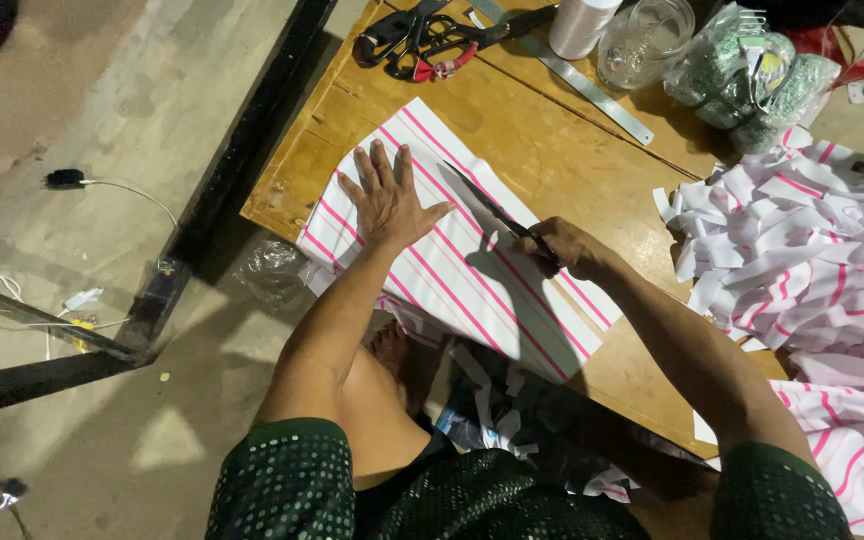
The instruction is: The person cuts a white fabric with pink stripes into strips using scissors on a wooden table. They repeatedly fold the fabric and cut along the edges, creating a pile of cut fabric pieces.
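A white cloth with pink stripes (472, 285) lies flat on a wooden table (542, 140). My left hand (387, 198) presses down on its left part, palm flat and fingers spread. My right hand (564, 247) grips the handles of dark scissors (487, 205), whose blades point up and left across the cloth, just right of my left thumb.
A heap of cut pink-striped cloth strips (802, 250) fills the table's right side. At the far edge lie other scissors (422, 40), a metal ruler (592, 90), a white spool (580, 25), a glass jar (647, 40) and bagged green items (752, 65). Scraps lie by my feet (482, 400).
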